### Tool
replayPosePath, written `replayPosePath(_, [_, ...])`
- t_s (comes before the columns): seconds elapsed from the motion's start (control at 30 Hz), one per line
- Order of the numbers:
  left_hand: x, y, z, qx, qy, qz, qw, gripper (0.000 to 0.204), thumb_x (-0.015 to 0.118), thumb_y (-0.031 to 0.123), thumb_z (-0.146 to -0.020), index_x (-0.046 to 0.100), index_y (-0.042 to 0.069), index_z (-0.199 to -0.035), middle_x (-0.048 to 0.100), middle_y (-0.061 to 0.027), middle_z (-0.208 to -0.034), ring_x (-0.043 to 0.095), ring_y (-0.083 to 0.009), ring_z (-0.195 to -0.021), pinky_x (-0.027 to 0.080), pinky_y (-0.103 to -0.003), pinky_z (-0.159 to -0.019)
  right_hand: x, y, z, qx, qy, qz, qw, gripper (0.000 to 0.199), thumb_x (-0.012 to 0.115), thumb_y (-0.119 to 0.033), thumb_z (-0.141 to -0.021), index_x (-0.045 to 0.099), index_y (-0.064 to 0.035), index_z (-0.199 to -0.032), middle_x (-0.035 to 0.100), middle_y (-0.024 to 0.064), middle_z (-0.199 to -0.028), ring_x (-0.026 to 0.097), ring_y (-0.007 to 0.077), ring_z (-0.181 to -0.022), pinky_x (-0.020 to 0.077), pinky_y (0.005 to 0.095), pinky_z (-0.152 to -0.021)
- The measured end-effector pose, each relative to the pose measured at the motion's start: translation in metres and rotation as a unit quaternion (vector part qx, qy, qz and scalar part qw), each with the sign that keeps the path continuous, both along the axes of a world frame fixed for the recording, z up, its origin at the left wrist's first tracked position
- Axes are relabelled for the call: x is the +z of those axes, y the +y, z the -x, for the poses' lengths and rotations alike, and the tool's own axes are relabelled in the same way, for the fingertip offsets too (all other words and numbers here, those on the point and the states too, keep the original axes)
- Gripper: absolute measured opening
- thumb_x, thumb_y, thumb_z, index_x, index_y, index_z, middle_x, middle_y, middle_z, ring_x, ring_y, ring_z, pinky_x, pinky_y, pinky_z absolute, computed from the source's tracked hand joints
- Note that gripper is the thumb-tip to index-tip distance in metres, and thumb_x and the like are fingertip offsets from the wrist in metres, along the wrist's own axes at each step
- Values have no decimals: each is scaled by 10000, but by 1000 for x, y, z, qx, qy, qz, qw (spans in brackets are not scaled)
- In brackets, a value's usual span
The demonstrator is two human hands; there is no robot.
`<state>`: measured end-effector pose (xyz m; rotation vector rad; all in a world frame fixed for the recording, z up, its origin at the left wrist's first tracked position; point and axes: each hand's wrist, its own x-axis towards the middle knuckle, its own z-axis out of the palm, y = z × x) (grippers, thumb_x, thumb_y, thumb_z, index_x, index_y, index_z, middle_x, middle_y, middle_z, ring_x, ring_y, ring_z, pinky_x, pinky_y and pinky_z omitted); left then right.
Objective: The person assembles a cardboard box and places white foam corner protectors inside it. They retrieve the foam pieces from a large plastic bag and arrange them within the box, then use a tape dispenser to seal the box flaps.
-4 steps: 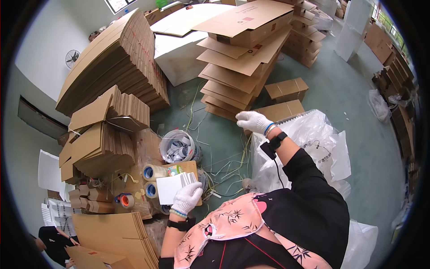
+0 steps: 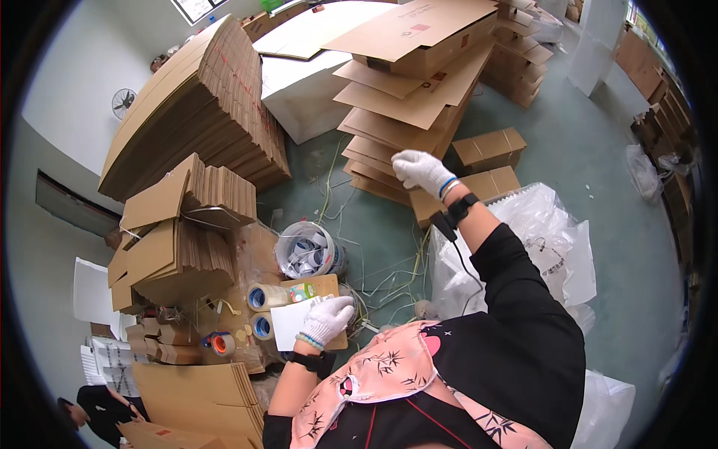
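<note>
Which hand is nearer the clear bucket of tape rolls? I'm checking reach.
Left. The left hand rests on a white sheet just below the bucket; the right hand is raised farther off, up and to its right, by the flattened cartons.

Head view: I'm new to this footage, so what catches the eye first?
Tall stacks of flattened cardboard fill the upper left and centre. The gloved right hand reaches toward the centre stack, while the gloved left hand rests on a white sheet beside tape rolls.
</note>
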<state>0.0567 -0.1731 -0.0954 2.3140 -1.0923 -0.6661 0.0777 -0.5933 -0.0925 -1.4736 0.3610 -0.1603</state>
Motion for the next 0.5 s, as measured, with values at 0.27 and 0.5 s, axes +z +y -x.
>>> replayPosePath(0.27, [-69, -64, -102, -30, 52, -112, 992, 416, 532, 385, -914, 678, 74, -1149, 687, -180, -1117, 632, -361, -1072, 491, -440, -934, 11, -101, -126, -149, -24, -192, 970, 659, 609, -456, -949, 496, 87, -1305, 604, 228, -1207, 642, 324, -1040, 573, 436, -832])
replayPosePath(0.5, [-100, -134, -181, -13, 98, -167, 981, 432, 529, 385, -906, 684, 59, -1142, 687, -183, -1123, 632, -350, -1088, 490, -420, -948, -27, -241, -274, -271, -13, -260, 927, 963, 615, -558, -906, 231, 117, -1475, 374, 350, -1452, 506, 473, -1251, 521, 533, -939])
